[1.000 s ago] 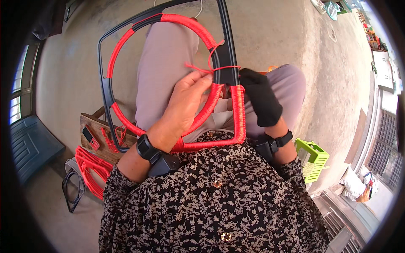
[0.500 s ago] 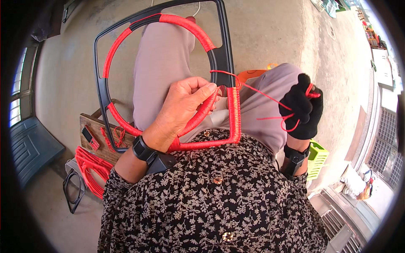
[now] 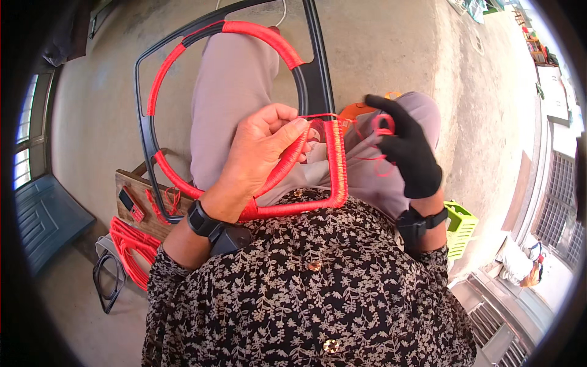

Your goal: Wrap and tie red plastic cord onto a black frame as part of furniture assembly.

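Frame (image 3: 315, 88) cut off above; left hand (image 3: 260, 144) pinching it; right hand (image 3: 409, 153), grip unclear.

The top of the black frame (image 3: 319, 79) runs out past the upper edge. The left hand (image 3: 260, 144) covers a stretch of the red-wrapped ring (image 3: 287, 165), which partly hides its curled fingers. Beside the right hand (image 3: 409, 150), loops of red cord (image 3: 320, 115) blur, so whether the gloved fingers grip them cannot be told. An orange thing (image 3: 356, 111) behind the glove is too covered to identify. Frame and forearm hide parts of the wooden bench (image 3: 153, 225); small items on the upper-right shelves (image 3: 541, 52) are too tiny to tell.
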`<act>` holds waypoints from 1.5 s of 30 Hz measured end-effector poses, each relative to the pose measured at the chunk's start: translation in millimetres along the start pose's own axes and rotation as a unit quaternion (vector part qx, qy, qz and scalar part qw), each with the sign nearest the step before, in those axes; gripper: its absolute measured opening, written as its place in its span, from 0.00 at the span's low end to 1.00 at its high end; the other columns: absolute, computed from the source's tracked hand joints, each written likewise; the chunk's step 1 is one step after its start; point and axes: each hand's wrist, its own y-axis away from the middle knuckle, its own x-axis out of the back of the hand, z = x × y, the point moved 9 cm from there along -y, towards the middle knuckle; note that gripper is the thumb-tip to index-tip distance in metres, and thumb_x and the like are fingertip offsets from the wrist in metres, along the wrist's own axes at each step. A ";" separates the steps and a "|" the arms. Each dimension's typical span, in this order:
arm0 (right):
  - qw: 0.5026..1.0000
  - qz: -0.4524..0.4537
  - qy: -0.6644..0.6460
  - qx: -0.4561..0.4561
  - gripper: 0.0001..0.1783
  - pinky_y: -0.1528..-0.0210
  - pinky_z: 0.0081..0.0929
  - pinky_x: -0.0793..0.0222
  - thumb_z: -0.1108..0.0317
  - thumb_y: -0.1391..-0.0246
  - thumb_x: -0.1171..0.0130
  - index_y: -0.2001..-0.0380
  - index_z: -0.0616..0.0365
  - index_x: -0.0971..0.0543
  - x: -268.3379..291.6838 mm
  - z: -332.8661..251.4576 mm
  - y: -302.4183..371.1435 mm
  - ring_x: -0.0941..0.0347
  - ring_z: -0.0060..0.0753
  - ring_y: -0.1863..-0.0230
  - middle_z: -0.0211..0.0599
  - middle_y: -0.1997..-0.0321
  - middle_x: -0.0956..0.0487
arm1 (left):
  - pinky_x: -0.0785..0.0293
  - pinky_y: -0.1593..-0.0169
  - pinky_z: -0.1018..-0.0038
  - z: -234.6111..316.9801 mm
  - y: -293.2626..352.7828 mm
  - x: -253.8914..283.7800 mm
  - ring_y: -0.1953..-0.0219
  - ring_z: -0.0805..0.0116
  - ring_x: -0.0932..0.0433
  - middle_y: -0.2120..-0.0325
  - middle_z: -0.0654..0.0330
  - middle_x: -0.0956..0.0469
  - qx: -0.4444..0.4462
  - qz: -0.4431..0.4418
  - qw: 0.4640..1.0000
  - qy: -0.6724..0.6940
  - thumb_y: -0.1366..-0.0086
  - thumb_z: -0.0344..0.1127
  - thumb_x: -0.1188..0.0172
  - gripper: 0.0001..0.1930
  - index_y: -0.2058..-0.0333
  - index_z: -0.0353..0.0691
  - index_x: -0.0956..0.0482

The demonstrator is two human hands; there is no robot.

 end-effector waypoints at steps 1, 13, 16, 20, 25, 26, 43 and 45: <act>0.999 -0.031 0.010 -0.010 0.24 0.64 0.17 0.34 0.73 0.54 0.42 0.50 0.59 0.27 -15.7 2.1 -5.5 0.31 0.16 0.67 0.27 0.65 0.23 | 0.23 0.70 0.78 0.3 0.6 -0.1 0.72 0.73 0.22 0.69 0.56 0.21 0.001 0.000 1.000 0.000 0.35 0.32 0.45 0.08 0.59 0.37 0.29; 0.989 -0.017 -0.135 -0.055 0.09 0.74 0.16 0.40 0.66 0.45 0.49 0.69 0.60 0.25 -37.7 -32.3 -1.1 0.38 0.13 0.77 0.24 0.78 0.30 | 0.24 0.71 0.77 -3.9 -1.9 -5.8 0.74 0.71 0.22 0.71 0.55 0.22 -0.002 -0.017 1.000 -0.019 0.36 0.30 0.45 0.07 0.60 0.37 0.31; 0.991 -0.049 -0.116 -0.041 0.10 0.73 0.17 0.43 0.66 0.44 0.50 0.77 0.57 0.30 -50.5 -31.5 -0.8 0.41 0.13 0.76 0.24 0.77 0.33 | 0.25 0.71 0.78 -3.2 -2.9 -6.6 0.74 0.72 0.22 0.71 0.56 0.22 0.001 -0.012 0.999 -0.047 0.36 0.30 0.45 0.07 0.61 0.37 0.31; 0.988 -0.070 -0.137 0.005 0.10 0.73 0.18 0.44 0.66 0.43 0.51 0.77 0.57 0.33 -47.0 -29.3 4.2 0.41 0.14 0.75 0.24 0.78 0.36 | 0.26 0.71 0.82 -1.2 -4.5 -5.2 0.74 0.76 0.23 0.72 0.59 0.22 -0.020 -0.004 0.999 -0.041 0.38 0.27 0.43 0.07 0.62 0.35 0.30; 0.981 0.044 -0.187 0.009 0.07 0.75 0.15 0.43 0.66 0.42 0.52 0.72 0.55 0.31 -20.0 9.1 -18.9 0.40 0.13 0.77 0.23 0.78 0.34 | 0.24 0.71 0.80 3.0 -4.1 -1.6 0.74 0.76 0.23 0.72 0.61 0.24 -0.054 0.017 0.998 -0.035 0.40 0.24 0.42 0.10 0.61 0.36 0.31; 0.982 0.069 -0.171 -0.032 0.07 0.77 0.14 0.44 0.65 0.42 0.50 0.72 0.54 0.30 -19.2 17.4 -21.6 0.40 0.12 0.79 0.22 0.78 0.33 | 0.25 0.71 0.83 5.0 -3.8 -2.0 0.74 0.78 0.24 0.72 0.61 0.24 -0.067 0.027 0.997 -0.038 0.41 0.23 0.41 0.09 0.63 0.35 0.31; 0.980 -0.070 -0.106 -0.152 0.10 0.79 0.13 0.43 0.58 0.44 0.44 0.68 0.52 0.26 -53.2 35.4 -19.4 0.38 0.09 0.79 0.17 0.78 0.30 | 0.24 0.71 0.81 10.4 3.5 -5.7 0.75 0.76 0.23 0.75 0.61 0.25 -0.105 -0.026 0.983 -0.147 0.40 0.23 0.43 0.07 0.66 0.36 0.33; 0.979 -0.084 -0.115 -0.148 0.11 0.79 0.13 0.43 0.58 0.44 0.44 0.67 0.53 0.25 -56.1 32.6 -17.1 0.39 0.09 0.79 0.18 0.78 0.30 | 0.25 0.72 0.80 5.4 3.5 -4.6 0.76 0.75 0.23 0.75 0.60 0.24 -0.075 -0.024 0.990 -0.115 0.37 0.29 0.44 0.06 0.67 0.37 0.33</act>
